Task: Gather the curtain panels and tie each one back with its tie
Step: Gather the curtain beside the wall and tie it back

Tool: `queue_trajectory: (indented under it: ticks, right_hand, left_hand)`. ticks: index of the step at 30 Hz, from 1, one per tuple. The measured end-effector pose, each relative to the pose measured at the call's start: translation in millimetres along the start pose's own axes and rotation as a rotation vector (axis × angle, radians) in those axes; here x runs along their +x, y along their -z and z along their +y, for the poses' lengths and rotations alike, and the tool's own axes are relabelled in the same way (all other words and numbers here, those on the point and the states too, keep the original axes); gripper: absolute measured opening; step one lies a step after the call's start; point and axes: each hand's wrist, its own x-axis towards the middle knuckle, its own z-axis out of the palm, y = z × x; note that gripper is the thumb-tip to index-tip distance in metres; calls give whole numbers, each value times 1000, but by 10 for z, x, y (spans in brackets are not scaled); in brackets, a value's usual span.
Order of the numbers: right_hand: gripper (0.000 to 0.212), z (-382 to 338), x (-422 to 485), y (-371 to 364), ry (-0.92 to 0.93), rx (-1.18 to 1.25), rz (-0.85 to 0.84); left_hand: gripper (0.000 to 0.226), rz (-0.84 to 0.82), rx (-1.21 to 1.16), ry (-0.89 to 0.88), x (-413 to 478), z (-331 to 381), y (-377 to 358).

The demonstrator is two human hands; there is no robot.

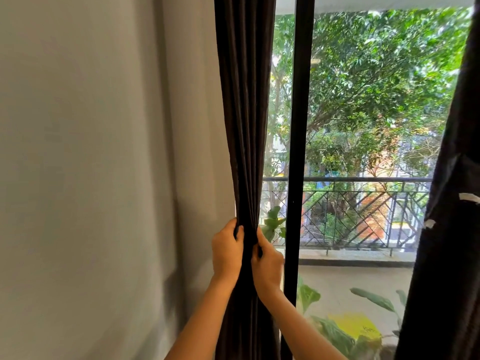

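A dark brown curtain panel (244, 113) hangs in tight folds at the left side of the window, bunched narrow at waist height. My left hand (227, 252) grips the bunch from its left side. My right hand (266, 266) grips it from the right, slightly lower, fingers curled into the fabric. A second dark curtain panel (452, 229) hangs along the right edge of the view, with small pale tape pieces on it. No tie is visible.
A grey wall (104, 178) fills the left. A black window frame post (298, 126) stands just right of the gathered panel. Behind the glass are a balcony railing (363, 209), potted leaves and trees.
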Motion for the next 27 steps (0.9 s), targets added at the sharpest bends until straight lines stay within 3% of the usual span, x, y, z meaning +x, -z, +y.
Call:
queue_trajectory:
  ticks: [8,15,18,21,24,27]
  right_hand:
    - [52,6,-74,-49,53,35,-36]
    - [42,-3,-34,105,73,17,-122]
    - [32,-30,3,161,45,96,-175]
    - [43,-8,61,274,192,71,-243]
    - [49,-18,71,363,193,171,-337]
    - [41,-79,34,393,135,313,-348]
  left_hand:
    - [22,-57,51,9,-53,96,-35]
    - [32,-302,-5,61,1,228,99]
    - [38,-389,-276,301,-37,354,163]
    - [36,-477,-723,576,-7,371,241]
    - [42,-462,-991,679,36,306,309]
    - [48,-444,-1053,727,18,276,313]
